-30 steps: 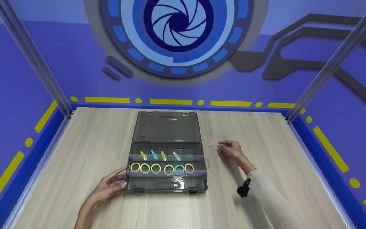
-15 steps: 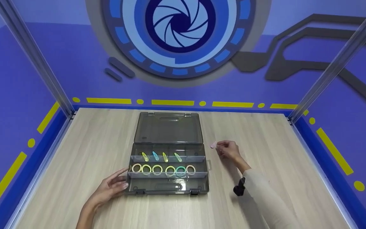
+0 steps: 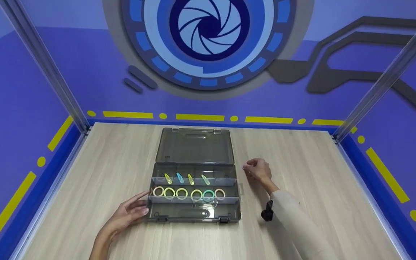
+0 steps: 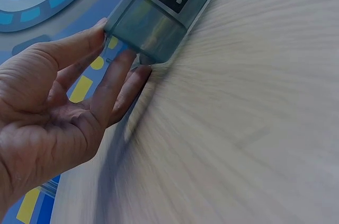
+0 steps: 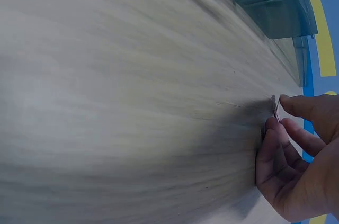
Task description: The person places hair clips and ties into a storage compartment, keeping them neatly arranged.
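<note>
A dark see-through organizer box point(image 3: 193, 213) stands with its lid point(image 3: 195, 146) laid back. Along its dividers sit several snap hair clips point(image 3: 180, 178) in yellow, blue and green, and several hair ties point(image 3: 182, 193) in pale yellow, teal and peach. My left hand point(image 3: 125, 215) rests its fingertips on the box's left side; in the left wrist view its fingers point(image 4: 116, 83) are fairly straight at the box corner. To the right of the box, my right hand point(image 3: 259, 169) pinches a small pink hair clip point(image 5: 275, 107) between thumb and fingers, mostly covered in the head view.
The box rests on a light wood-grain table point(image 3: 294, 159). Blue panels point(image 3: 403, 108) with yellow marks and metal posts point(image 3: 385, 77) enclose the table at the back and sides. A black wrist strap piece point(image 3: 267, 213) hangs by the right sleeve point(image 3: 298, 224).
My right hand has come left onto the pink hair clip on the table and now pinches it. The left hand keeps its place at the box's side; the head view has shifted slightly.
</note>
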Action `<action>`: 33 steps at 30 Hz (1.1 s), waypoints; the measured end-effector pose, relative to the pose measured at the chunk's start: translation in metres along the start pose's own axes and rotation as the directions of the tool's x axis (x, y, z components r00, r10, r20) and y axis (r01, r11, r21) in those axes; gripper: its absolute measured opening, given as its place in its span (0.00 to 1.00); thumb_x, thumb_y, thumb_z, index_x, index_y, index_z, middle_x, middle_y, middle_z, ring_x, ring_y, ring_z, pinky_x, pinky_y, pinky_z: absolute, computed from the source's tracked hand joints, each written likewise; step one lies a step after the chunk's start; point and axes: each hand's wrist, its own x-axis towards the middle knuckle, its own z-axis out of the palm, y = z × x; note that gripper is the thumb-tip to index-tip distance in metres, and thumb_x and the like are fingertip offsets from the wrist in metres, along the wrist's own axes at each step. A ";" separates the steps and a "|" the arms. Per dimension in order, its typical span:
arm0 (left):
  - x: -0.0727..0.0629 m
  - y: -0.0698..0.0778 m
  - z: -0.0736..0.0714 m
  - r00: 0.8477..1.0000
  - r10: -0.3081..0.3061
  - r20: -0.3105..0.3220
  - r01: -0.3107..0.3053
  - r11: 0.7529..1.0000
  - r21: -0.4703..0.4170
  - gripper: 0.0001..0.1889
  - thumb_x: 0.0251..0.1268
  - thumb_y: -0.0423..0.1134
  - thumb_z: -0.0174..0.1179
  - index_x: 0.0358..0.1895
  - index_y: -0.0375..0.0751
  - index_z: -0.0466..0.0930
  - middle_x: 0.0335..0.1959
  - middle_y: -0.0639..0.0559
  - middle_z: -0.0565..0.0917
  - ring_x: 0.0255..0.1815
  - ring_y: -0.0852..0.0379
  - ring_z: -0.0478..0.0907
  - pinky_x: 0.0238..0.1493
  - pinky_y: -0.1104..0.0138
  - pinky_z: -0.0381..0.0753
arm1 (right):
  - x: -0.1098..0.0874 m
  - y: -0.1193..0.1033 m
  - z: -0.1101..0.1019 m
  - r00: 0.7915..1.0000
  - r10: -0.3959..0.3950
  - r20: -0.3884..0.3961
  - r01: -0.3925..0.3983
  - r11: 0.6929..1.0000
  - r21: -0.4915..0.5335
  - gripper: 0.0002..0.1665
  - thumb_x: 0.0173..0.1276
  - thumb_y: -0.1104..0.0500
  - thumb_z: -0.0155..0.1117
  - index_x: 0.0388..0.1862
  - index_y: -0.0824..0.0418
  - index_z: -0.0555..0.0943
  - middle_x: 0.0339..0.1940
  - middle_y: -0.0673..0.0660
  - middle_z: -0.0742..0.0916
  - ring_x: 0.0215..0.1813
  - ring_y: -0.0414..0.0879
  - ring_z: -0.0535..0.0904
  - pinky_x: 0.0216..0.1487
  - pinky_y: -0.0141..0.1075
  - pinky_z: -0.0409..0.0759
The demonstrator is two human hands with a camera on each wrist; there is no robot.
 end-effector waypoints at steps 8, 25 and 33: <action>0.001 0.000 0.000 1.000 0.009 -0.002 -0.009 1.000 0.000 0.39 0.71 0.39 0.64 0.81 0.40 0.55 0.65 0.39 0.73 0.56 0.60 0.80 0.58 0.60 0.84 | 0.001 0.002 -0.005 0.999 -0.043 0.012 0.043 0.999 -0.021 0.14 0.63 0.64 0.73 0.47 0.67 0.87 0.32 0.56 0.88 0.25 0.38 0.76 0.23 0.28 0.71; 0.000 -0.001 0.002 0.999 0.034 0.006 -0.034 0.999 -0.008 0.39 0.72 0.40 0.64 0.81 0.43 0.56 0.68 0.36 0.73 0.61 0.54 0.80 0.62 0.54 0.83 | -0.006 0.000 -0.003 0.998 -0.058 0.014 0.059 0.996 -0.062 0.15 0.64 0.57 0.75 0.45 0.65 0.88 0.33 0.56 0.88 0.28 0.41 0.77 0.26 0.30 0.70; -0.001 0.001 0.002 1.000 0.024 0.000 -0.024 1.000 -0.004 0.39 0.72 0.40 0.65 0.81 0.43 0.56 0.68 0.36 0.72 0.60 0.55 0.79 0.62 0.54 0.83 | -0.006 0.000 -0.003 0.995 -0.100 0.014 0.101 0.988 -0.114 0.16 0.61 0.64 0.75 0.48 0.66 0.87 0.36 0.56 0.85 0.36 0.45 0.77 0.33 0.33 0.69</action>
